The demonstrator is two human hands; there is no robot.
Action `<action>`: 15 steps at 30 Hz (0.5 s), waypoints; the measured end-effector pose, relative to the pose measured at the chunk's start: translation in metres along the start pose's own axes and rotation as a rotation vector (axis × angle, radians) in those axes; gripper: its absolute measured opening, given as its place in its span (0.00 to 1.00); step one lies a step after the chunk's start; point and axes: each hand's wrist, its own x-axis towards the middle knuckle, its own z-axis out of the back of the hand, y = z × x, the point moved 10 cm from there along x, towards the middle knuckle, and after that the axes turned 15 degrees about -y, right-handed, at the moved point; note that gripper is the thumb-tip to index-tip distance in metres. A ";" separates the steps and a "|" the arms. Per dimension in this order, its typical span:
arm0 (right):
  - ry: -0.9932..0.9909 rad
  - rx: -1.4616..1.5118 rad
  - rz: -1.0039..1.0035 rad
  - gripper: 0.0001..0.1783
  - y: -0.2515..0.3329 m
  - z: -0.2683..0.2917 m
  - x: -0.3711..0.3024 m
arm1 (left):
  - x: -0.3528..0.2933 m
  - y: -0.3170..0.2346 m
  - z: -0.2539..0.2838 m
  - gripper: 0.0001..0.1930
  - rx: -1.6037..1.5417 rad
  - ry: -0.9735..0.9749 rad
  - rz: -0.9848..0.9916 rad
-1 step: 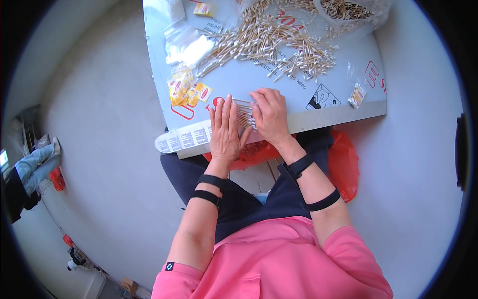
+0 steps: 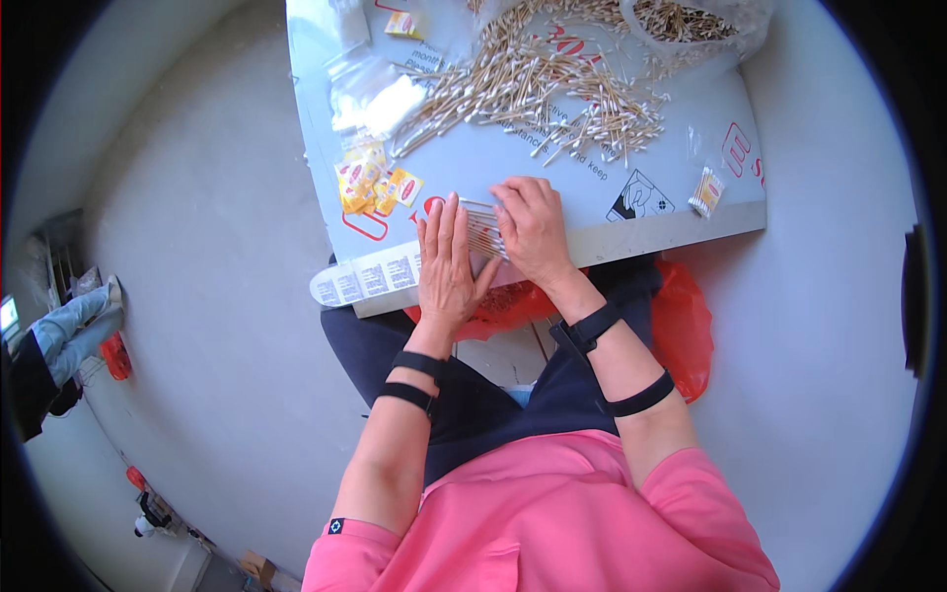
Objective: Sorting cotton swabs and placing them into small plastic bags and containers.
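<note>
Left hand [image 2: 446, 264] flat, fingers together, edging a small bundle of cotton swabs [image 2: 482, 229]; right hand [image 2: 533, 230] curled over it, probably pinching. Loose swab pile [image 2: 533, 84] beyond on grey board [image 2: 631, 163].

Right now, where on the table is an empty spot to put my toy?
Bare room lies between the right hand and the small packed bundle, and on the near-left corner below the yellow packets. The cotton swab pile crowds the far side.
</note>
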 end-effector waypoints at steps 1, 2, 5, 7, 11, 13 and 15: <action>-0.013 0.001 0.006 0.14 0.000 -0.001 0.002 | 0.000 0.000 0.003 0.51 0.002 -0.008 -0.012; 0.041 0.022 0.040 0.14 0.004 -0.008 0.001 | 0.000 0.004 0.010 0.52 -0.081 -0.047 0.031; 0.113 0.068 0.097 0.14 0.015 -0.020 -0.003 | 0.001 0.017 0.020 0.59 -0.128 -0.068 0.109; 0.129 0.087 0.120 0.13 0.022 -0.022 -0.004 | 0.002 0.026 0.020 0.58 -0.124 -0.019 0.183; 0.182 0.105 0.161 0.14 0.030 -0.024 -0.010 | 0.001 0.023 0.018 0.56 -0.109 -0.015 0.162; 0.199 0.110 0.174 0.16 0.028 -0.023 -0.015 | 0.001 0.019 0.018 0.54 -0.074 -0.011 0.141; -0.034 0.188 -0.100 0.18 0.000 0.003 -0.015 | 0.001 0.020 0.025 0.48 -0.147 -0.055 0.202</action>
